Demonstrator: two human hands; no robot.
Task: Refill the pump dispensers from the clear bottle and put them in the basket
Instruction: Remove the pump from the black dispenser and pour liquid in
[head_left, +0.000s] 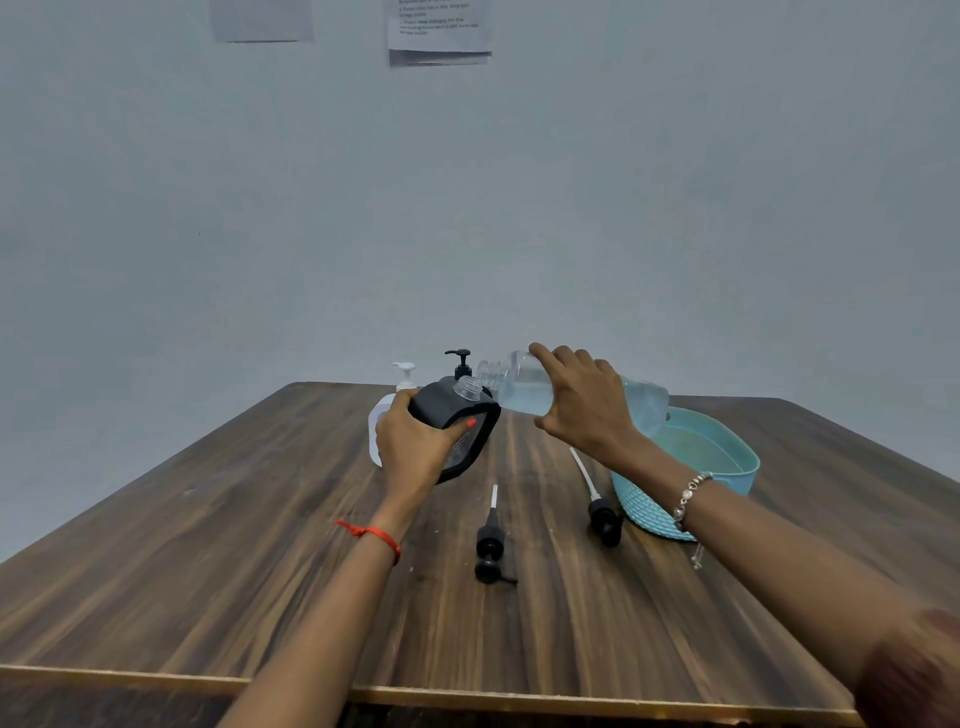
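Left hand (415, 441) grips black dispenser (457, 423) tilted, neck toward clear bottle (524, 387); right hand (584, 402) clasps bottle, tipped for pouring.

left hand (410, 441) tilting open black dispenser (457, 415), right hand (582, 402) tipping clear bottle (524, 387)

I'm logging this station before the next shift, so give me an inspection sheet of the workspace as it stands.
Surface: wooden table, no spills seen.
Job's things: black dispenser, uncapped, tilted in left hand; clear bottle, tipped toward it in right hand; white dispenser and another black dispenser behind, pumps on; teal basket, nothing seen inside.
Clutter: two loose pump heads lying on table.
Fingers: both hands closed around their bottles.
Cables: nothing seen.
Surroundings: plain wall with papers.
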